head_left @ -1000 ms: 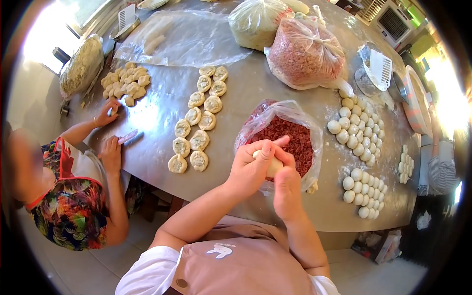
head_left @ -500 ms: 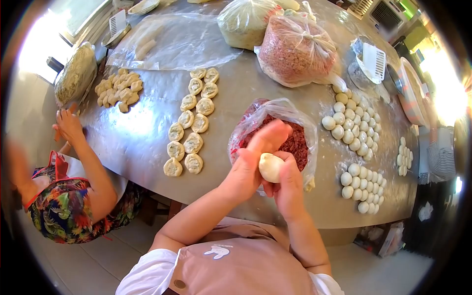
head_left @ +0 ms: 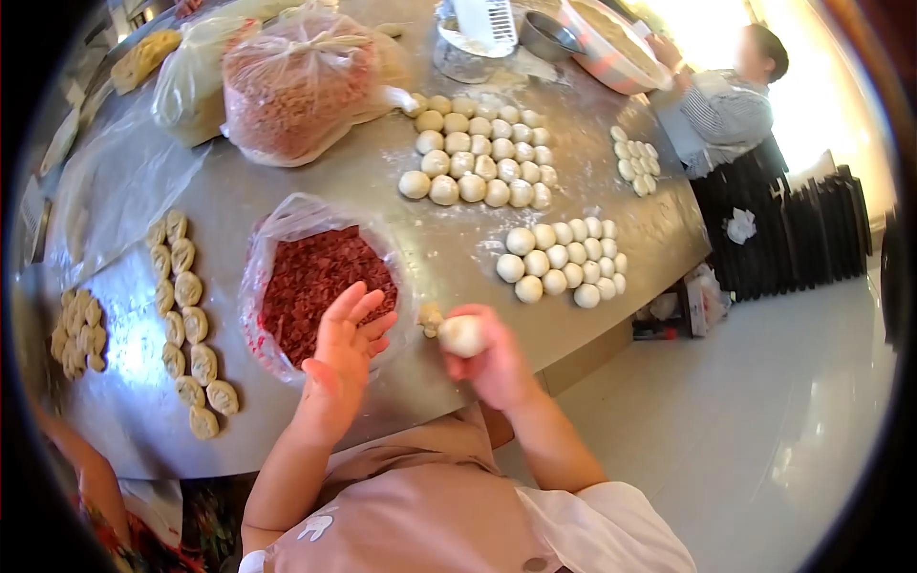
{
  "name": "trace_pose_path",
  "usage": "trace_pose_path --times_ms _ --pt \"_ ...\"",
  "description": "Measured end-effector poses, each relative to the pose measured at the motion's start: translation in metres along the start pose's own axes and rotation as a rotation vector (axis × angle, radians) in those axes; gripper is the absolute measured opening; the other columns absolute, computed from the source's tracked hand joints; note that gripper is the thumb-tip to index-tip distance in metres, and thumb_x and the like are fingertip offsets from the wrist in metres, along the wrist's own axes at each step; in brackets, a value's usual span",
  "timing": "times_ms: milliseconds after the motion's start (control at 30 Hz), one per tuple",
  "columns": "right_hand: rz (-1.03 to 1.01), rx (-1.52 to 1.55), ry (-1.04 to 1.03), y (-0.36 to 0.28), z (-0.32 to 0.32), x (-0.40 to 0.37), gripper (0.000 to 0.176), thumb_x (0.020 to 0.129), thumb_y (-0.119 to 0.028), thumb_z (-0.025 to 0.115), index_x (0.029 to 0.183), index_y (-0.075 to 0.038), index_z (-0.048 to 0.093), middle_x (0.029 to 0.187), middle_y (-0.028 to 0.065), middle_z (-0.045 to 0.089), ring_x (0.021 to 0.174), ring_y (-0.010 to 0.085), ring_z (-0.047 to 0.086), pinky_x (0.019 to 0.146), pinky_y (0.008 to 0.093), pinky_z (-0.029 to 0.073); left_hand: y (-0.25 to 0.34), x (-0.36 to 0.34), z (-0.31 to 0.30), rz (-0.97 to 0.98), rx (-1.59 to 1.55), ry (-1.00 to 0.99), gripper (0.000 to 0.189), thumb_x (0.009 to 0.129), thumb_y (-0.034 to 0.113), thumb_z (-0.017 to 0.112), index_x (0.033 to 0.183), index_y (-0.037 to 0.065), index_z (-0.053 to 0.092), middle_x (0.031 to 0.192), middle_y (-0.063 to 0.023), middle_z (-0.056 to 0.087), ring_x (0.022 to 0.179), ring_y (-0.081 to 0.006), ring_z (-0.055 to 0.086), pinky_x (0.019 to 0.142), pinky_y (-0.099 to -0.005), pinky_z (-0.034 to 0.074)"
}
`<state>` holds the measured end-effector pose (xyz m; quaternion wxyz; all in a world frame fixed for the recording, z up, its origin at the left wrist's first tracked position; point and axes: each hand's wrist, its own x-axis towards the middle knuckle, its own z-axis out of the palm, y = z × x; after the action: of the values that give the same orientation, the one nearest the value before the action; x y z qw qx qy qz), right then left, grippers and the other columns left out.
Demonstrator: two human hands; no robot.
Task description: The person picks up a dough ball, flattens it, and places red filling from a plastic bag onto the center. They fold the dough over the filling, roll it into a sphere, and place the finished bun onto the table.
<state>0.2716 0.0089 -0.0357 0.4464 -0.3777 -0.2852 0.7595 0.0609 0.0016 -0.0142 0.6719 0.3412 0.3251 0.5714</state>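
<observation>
My right hand grips a round, pale dough ball near the front of the table. To its left, my left hand is open, fingers spread and palm up, in front of an open plastic bag of dark red chopped filling. A small lump of dough scraps lies on the table just behind the dough ball. Beyond my right hand stand rows of smooth white dough balls, with a larger group of dough balls farther back.
Left of the filling, flattened round pastries lie in two columns beside a heap of dough pieces. A tied bag of pink filling and a metal pot stand behind. One person works far right; another person's arm shows lower left.
My view has turned to the right. My hands have come apart: the left has let go of the dough ball and opened, while the right keeps hold of it.
</observation>
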Motion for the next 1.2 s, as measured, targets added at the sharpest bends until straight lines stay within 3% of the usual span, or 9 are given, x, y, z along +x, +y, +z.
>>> trace_pose_path --times_ms 133,167,333,467,633,833,933,1033,1200 --pt "-0.071 -0.264 0.543 -0.036 -0.074 -0.037 0.041 0.097 -0.044 0.049 0.115 -0.007 0.051 0.090 0.0065 0.061 0.067 0.0134 0.059 0.058 0.0277 0.050 0.018 -0.001 -0.016 -0.109 0.090 -0.133 0.095 0.081 0.070 0.057 0.142 0.001 0.032 0.138 -0.0138 0.045 0.124 -0.0250 0.047 0.103 -0.0383 0.035" --pt "-0.018 -0.263 0.620 -0.041 -0.090 -0.043 0.042 0.096 -0.044 0.050 0.112 -0.006 0.052 0.088 0.0064 0.061 0.065 0.0135 0.059 0.057 0.0273 0.050 0.018 -0.002 -0.018 -0.136 0.054 -0.130 0.084 0.084 0.059 0.062 0.140 0.002 0.035 0.136 -0.0129 0.047 0.123 -0.0241 0.048 0.102 -0.0376 0.037" --pt "0.082 -0.258 0.890 -0.051 -0.125 -0.041 0.046 0.092 -0.048 0.059 0.101 -0.003 0.056 0.079 0.0057 0.059 0.058 0.0137 0.058 0.053 0.0258 0.050 0.016 -0.011 -0.024 -0.229 0.045 -0.063 0.071 0.088 0.052 0.061 0.135 0.003 0.040 0.131 -0.0109 0.052 0.119 -0.0230 0.052 0.099 -0.0360 0.040" --pt "0.082 -0.267 0.948 -0.056 -0.131 -0.023 0.053 0.090 -0.053 0.061 0.102 -0.001 0.055 0.080 0.0060 0.058 0.061 0.0138 0.059 0.053 0.0264 0.053 0.015 -0.023 -0.032 -0.257 -0.046 -0.012 0.057 0.094 0.043 0.056 0.133 0.004 0.043 0.128 -0.0087 0.054 0.119 -0.0212 0.051 0.099 -0.0361 0.039" --pt "0.117 -0.347 0.952 -0.060 -0.139 -0.012 0.060 0.088 -0.054 0.062 0.107 0.002 0.054 0.087 0.0084 0.058 0.064 0.0158 0.061 0.055 0.0276 0.055 0.014 -0.033 -0.041 -0.240 -0.047 0.091 0.058 0.093 0.045 0.056 0.132 0.003 0.044 0.125 -0.0105 0.056 0.115 -0.0231 0.055 0.096 -0.0370 0.044" --pt "0.049 -0.033 0.900 -0.066 -0.127 -0.026 0.056 0.091 -0.046 0.062 0.113 0.005 0.052 0.096 0.0143 0.061 0.076 0.0226 0.065 0.066 0.0319 0.058 0.017 -0.039 -0.050 -0.222 -0.089 0.115 0.056 0.093 0.043 0.056 0.131 0.003 0.045 0.124 -0.0108 0.056 0.114 -0.0233 0.056 0.095 -0.0370 0.045" --pt "0.011 -0.124 0.922 -0.052 -0.132 -0.030 0.051 0.095 -0.041 0.059 0.114 0.006 0.052 0.101 0.0174 0.062 0.083 0.0243 0.066 0.071 0.0339 0.058 0.019 -0.044 -0.059 -0.207 -0.141 0.132 0.052 0.094 0.039 0.055 0.131 0.003 0.045 0.124 -0.0108 0.057 0.115 -0.0228 0.055 0.095 -0.0363 0.044" --pt "-0.027 -0.118 0.941 -0.047 -0.139 -0.023 0.048 0.096 -0.038 0.057 0.115 0.006 0.051 0.101 0.0179 0.062 0.084 0.0248 0.066 0.071 0.0344 0.058 0.021 -0.047 -0.062 -0.193 -0.148 0.151 0.050 0.095 0.037 0.054 0.130 0.003 0.045 0.124 -0.0108 0.057 0.115 -0.0226 0.055 0.095 -0.0358 0.044" --pt "0.060 -0.204 0.950 -0.055 -0.139 -0.020 0.054 0.094 -0.047 0.056 0.118 0.002 0.051 0.100 0.0149 0.064 0.076 0.0207 0.065 0.063 0.0318 0.057 0.030 -0.052 -0.060 -0.143 -0.098 0.180 0.047 0.096 0.036 0.052 0.129 0.003 0.046 0.121 -0.0099 0.058 0.112 -0.0232 0.057 0.093 -0.0363 0.046"
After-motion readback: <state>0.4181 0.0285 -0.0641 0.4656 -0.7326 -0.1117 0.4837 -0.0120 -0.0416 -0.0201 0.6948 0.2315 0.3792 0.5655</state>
